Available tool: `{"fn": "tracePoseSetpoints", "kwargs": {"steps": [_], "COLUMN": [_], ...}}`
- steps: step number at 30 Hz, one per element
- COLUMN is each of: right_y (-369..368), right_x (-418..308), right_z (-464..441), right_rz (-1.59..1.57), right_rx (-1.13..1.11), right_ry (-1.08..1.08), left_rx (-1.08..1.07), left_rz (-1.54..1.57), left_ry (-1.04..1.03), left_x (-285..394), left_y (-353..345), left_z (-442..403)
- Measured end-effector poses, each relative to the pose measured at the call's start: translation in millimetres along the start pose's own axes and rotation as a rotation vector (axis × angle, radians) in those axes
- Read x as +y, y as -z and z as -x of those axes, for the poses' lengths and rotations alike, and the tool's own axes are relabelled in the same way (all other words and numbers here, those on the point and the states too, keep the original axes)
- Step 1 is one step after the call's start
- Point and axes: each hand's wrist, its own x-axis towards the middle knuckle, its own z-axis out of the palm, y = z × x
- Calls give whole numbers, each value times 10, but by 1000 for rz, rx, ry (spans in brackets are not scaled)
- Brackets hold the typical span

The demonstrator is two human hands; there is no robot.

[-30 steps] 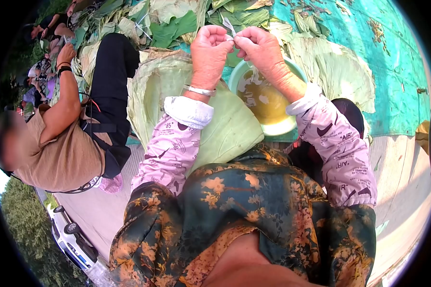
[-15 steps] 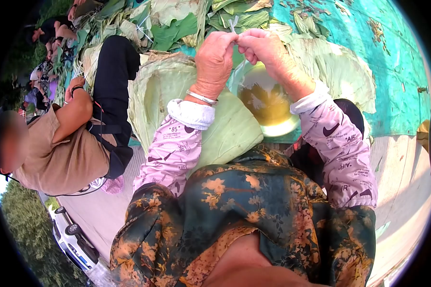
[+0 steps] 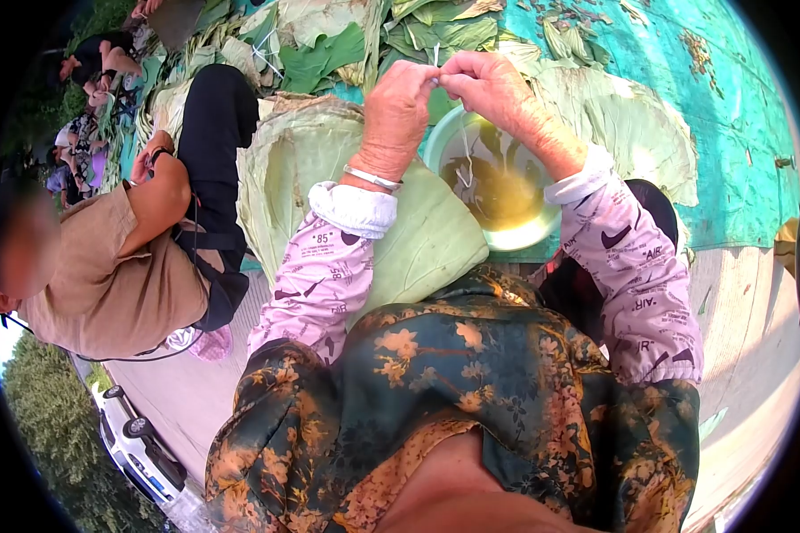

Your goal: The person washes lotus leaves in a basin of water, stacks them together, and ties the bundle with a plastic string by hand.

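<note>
My left hand and my right hand meet fingertip to fingertip at the top centre, both pinching a thin white strip. One short end sticks up above the fingers; the longer end dangles below my right hand, in front of a light green basin of yellowish-brown liquid. Large pale green leaves lie below and beside my left hand. Whatever part of the strip is between the fingertips is hidden.
Another person in a brown shirt sits at the left. Dried leaves lie on the teal sheet at the right, with green leaves at the top. A white car stands at the lower left.
Both hands have come slightly lower since the first frame and still pinch the strip, whose long end now hangs over the basin. The other person's arm has moved down and toward their knee.
</note>
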Motion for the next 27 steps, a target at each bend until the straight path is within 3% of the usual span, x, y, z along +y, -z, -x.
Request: {"fn": "tracePoseSetpoints", "kwargs": {"steps": [12, 17, 23, 27], "right_y": [121, 84, 50, 55], "right_x": [-48, -18, -28, 26], "right_z": [6, -9, 4, -10], "right_rz": [33, 43, 73, 103], "right_rx": [-91, -17, 26, 29], "right_ry": [35, 66, 113, 166], "left_rx": [-78, -116, -170, -252], "left_rz": [172, 149, 268, 585], "left_ry": [169, 259, 486, 719], "left_x": [25, 12, -19, -10], "left_y": [49, 44, 42, 98], "left_z": [6, -7, -37, -71]}}
